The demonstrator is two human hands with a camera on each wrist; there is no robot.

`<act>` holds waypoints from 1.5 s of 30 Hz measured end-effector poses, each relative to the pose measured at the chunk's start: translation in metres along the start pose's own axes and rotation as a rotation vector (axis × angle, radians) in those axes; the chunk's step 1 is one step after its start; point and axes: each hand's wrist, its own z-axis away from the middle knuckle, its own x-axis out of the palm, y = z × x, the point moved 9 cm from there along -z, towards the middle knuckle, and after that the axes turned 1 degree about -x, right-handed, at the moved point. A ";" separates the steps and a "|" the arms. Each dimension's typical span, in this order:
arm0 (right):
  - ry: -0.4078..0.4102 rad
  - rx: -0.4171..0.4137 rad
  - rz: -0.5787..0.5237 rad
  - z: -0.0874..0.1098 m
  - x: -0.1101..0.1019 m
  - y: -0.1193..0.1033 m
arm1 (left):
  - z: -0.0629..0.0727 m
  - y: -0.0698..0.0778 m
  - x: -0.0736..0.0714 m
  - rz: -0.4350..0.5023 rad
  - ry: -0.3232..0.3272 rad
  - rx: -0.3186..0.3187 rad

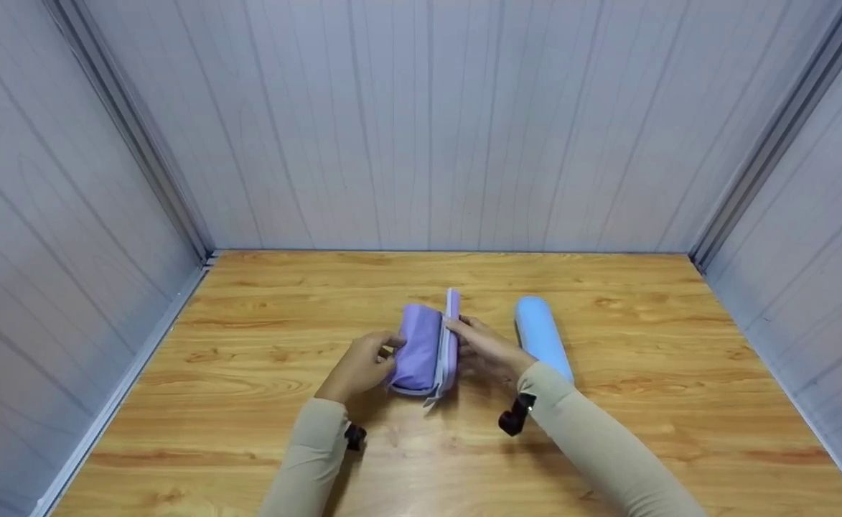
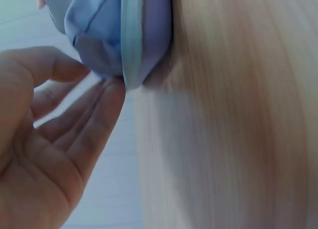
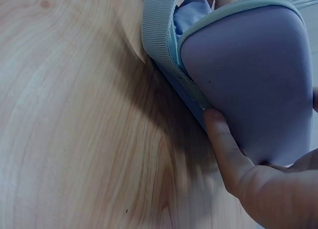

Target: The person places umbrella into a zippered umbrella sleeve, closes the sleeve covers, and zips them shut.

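A purple pencil case (image 1: 418, 350) with a pale grey zip edge rests on the wooden table, its flap (image 1: 453, 337) raised on the right side. My left hand (image 1: 363, 365) is at the case's left side. In the left wrist view, the thumb and fingertips of that hand (image 2: 54, 124) pinch the soft fabric (image 2: 97, 35) beside the zip edge. On the other side, my right hand (image 1: 489, 348) holds the raised flap, thumb on the near face. The right wrist view shows the flap's smooth outer face (image 3: 248, 75) and a ribbed grey strap (image 3: 159, 28). The case's inside is hidden.
A light blue, rounded long case (image 1: 541, 337) lies to the right of my right hand, partly behind the right forearm. White panelled walls (image 1: 428, 129) enclose the wooden table (image 1: 263, 301) at the back and both sides. Dark wrist mounts sit on both sleeves.
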 end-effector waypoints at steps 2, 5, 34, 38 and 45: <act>0.000 -0.004 0.005 0.000 0.000 0.000 | 0.004 0.001 0.001 0.014 -0.043 0.013; -0.011 -0.014 0.012 -0.002 0.002 -0.001 | 0.009 0.002 0.003 0.047 -0.115 0.001; 0.022 -0.090 0.081 -0.009 0.006 -0.005 | 0.004 0.007 0.010 -0.001 -0.168 -0.048; -0.005 -0.104 0.105 -0.006 0.014 -0.005 | 0.004 0.007 0.010 -0.018 -0.152 -0.023; -0.044 -0.088 0.157 -0.004 0.021 0.003 | 0.006 0.006 0.010 0.013 -0.135 -0.014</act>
